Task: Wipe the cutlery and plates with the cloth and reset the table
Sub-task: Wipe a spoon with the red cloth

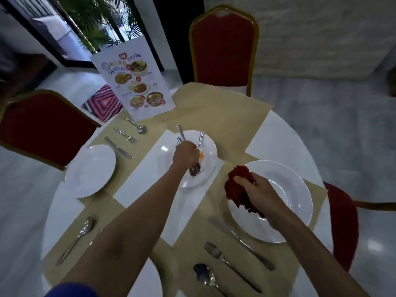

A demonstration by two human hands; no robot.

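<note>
1. Step in hand: clearing soiled cutlery from the centre plate, which sits at the middle of the surface, before wiping it.
2. Left hand: the fingers are curled round a fork. The tines show below the fist, over the plate. Handle ends project past the fist toward the far edge. Whether a second piece sits in the same grip cannot be told.
3. A loose utensil lies on the far part of the centre plate, just beside the left hand. An orange smear marks the plate next to the knuckles.
4. Right hand: it grips the red cloth, bunched, over the left rim of the right plate near the right edge of the surface.
5. Places that appear already set:
   - the left plate near the left edge, with the far set of knife, fork and spoon beyond it;
   - the near set of knife, fork and spoon at the near edge, beside the right plate.
6. Next move, as a judgement: lift the fork clear of the centre plate without dragging the loose utensil, then bring it to the cloth. Wrap the cloth round the tines and draw it along the handle.
7. The smear and the loose utensil are likely to need wiping afterwards.
</note>
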